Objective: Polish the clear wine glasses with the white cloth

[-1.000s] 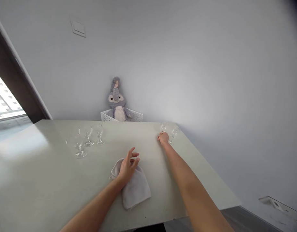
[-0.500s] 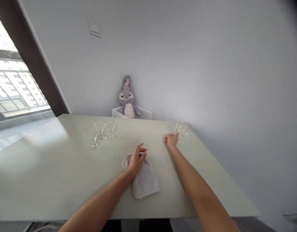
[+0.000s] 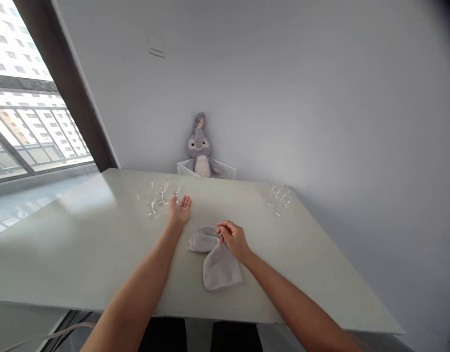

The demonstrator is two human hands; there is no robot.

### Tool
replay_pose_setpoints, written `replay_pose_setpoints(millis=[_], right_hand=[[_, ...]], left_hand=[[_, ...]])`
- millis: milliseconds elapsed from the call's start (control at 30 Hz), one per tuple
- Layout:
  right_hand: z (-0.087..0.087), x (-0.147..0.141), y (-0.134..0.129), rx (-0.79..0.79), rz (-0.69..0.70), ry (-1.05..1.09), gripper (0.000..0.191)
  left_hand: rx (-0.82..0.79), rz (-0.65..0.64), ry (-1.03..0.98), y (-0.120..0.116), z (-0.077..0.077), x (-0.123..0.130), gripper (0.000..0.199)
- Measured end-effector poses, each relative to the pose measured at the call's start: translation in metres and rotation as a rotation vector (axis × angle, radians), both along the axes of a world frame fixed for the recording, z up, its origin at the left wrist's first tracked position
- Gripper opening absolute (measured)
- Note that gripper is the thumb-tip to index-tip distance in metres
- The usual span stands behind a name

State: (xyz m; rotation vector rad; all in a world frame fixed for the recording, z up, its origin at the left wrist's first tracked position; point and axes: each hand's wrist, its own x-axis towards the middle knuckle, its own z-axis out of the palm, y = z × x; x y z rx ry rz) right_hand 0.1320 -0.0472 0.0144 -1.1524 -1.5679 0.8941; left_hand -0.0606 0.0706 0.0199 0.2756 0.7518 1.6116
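Palm turned up, my left hand [image 3: 180, 211] is open beside the nearest of three clear stemmed glasses. That glass [image 3: 174, 187] stands right behind my thumb; I cannot tell whether they touch. A second glass [image 3: 161, 191] and a third glass [image 3: 151, 204] stand further left, all upright. Over a crumpled pale grey cloth [image 3: 222, 269] is my right hand [image 3: 236, 240]. Its fingers are loosely bent and apart, with the fingertips close to the cloth's folded middle. No grip on the cloth is visible.
Clear stemmed glasses [image 3: 284, 199] stand at the table's far right. Behind the far edge of the pale table [image 3: 111, 254], a grey plush toy [image 3: 199, 146] sits in a white basket [image 3: 228, 171]. A wall [image 3: 320, 98] borders the right side; a window [image 3: 34, 117] is at left.
My right hand has come back from the right-hand glasses to the cloth. My left hand has left the cloth and reached out to the left-hand glasses. The view has shifted slightly.
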Motion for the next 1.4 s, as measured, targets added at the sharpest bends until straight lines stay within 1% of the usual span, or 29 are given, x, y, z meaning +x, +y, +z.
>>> replay_pose_setpoints(millis=[33, 100, 167, 233, 333, 367, 433, 500, 533, 567, 633, 700, 733, 800, 833, 900, 967, 1033, 1067, 1133, 1200, 1300, 1400], right_hand=[[0.000, -0.001, -0.003, 0.045, -0.021, -0.071, 0.027], [-0.001, 0.001, -0.004, 0.132, -0.107, -0.243, 0.028], [-0.004, 0.007, -0.003, 0.160, -0.201, -0.420, 0.029], [-0.009, 0.013, 0.000, 0.104, -0.232, -0.568, 0.029], [-0.016, 0.017, 0.002, 0.002, -0.200, -0.699, 0.035], [-0.017, 0.016, 0.003, -0.014, -0.189, -0.717, 0.036], [-0.019, 0.014, 0.003, -0.021, -0.178, -0.722, 0.034], [-0.019, 0.010, 0.003, -0.030, -0.151, -0.661, 0.027], [-0.018, 0.010, 0.003, -0.048, -0.129, -0.589, 0.025], [-0.017, 0.010, 0.004, -0.079, -0.110, -0.478, 0.024], [-0.015, 0.013, 0.007, -0.173, -0.102, -0.164, 0.026], [-0.011, 0.020, 0.012, -0.247, -0.163, 0.180, 0.029], [-0.010, 0.025, 0.015, -0.256, -0.213, 0.320, 0.029], [-0.007, 0.036, 0.020, -0.228, -0.311, 0.491, 0.029], [-0.005, 0.041, 0.021, -0.199, -0.353, 0.530, 0.029], [-0.001, 0.049, 0.022, -0.138, -0.427, 0.536, 0.029], [0.005, 0.051, 0.019, -0.042, -0.494, 0.456, 0.026], [0.009, 0.045, 0.013, 0.075, -0.514, 0.344, 0.019], [0.011, 0.041, 0.010, 0.122, -0.495, 0.303, 0.019], [0.011, 0.029, 0.003, 0.145, -0.391, 0.275, 0.031], [0.009, 0.018, -0.002, 0.068, -0.213, 0.278, 0.042], [0.006, 0.010, -0.008, -0.075, 0.051, 0.298, 0.053], [0.007, 0.013, -0.010, -0.123, 0.187, 0.323, 0.062]], left_hand=[[0.004, -0.009, -0.024, 0.004, 0.002, -0.002, 0.034], [0.014, -0.016, -0.079, 0.009, 0.005, -0.004, 0.034], [0.039, -0.027, -0.130, 0.012, 0.008, -0.005, 0.033], [0.067, -0.036, -0.169, 0.014, 0.009, -0.007, 0.030], [0.106, -0.025, -0.224, 0.015, 0.010, -0.009, 0.021], [0.110, -0.014, -0.246, 0.016, 0.011, -0.009, 0.022], [0.098, 0.005, -0.284, 0.016, 0.011, -0.008, 0.031], [0.067, 0.005, -0.297, 0.015, 0.012, -0.006, 0.037], [0.055, -0.002, -0.296, 0.014, 0.012, -0.003, 0.036], [0.050, -0.016, -0.291, 0.011, 0.013, 0.000, 0.035], [0.046, -0.058, -0.271, 0.003, 0.015, 0.008, 0.031], [0.063, -0.118, -0.229, -0.008, 0.017, 0.019, 0.027], [0.081, -0.152, -0.197, -0.014, 0.017, 0.026, 0.024], [0.136, -0.215, -0.113, -0.026, 0.017, 0.038, 0.021], [0.172, -0.239, -0.065, -0.031, 0.015, 0.043, 0.021], [0.243, -0.266, 0.035, -0.041, 0.009, 0.054, 0.025], [0.292, -0.274, 0.125, -0.050, 0.002, 0.063, 0.033], [0.312, -0.287, 0.205, -0.057, -0.005, 0.070, 0.039], [0.318, -0.294, 0.239, -0.060, -0.008, 0.074, 0.041], [0.341, -0.318, 0.291, -0.066, -0.011, 0.079, 0.043], [0.371, -0.346, 0.320, -0.070, -0.010, 0.083, 0.044], [0.388, -0.384, 0.359, -0.075, -0.006, 0.085, 0.048], [0.382, -0.412, 0.428, -0.077, -0.003, 0.083, 0.050]])
